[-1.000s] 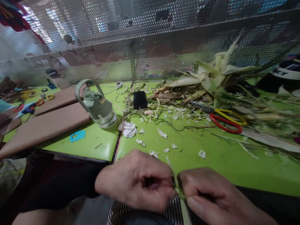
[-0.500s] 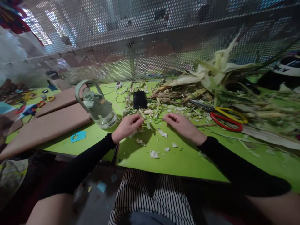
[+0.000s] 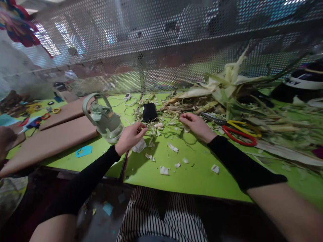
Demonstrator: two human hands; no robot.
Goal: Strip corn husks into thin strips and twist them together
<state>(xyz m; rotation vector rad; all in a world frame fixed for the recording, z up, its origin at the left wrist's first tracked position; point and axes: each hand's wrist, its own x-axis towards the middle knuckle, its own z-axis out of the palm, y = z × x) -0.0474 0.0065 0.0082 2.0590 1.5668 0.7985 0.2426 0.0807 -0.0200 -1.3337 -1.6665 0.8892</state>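
Grip undetermined at bench (image 3: 196,178)

The left hand (image 3: 130,137) was curled loosely beside the bottle (image 3: 104,122), the right hand (image 3: 195,124) near the husks (image 3: 228,79); whether either gripped anything could not be told. The husks lay heaped toward the far edge, presumably leaving working room.

Left hand (image 3: 130,137) near crumpled paper (image 3: 139,146), right hand (image 3: 197,127) near husk scraps (image 3: 173,117) (scissors (image 3: 224,123) alongside), green table (image 3: 148,179)
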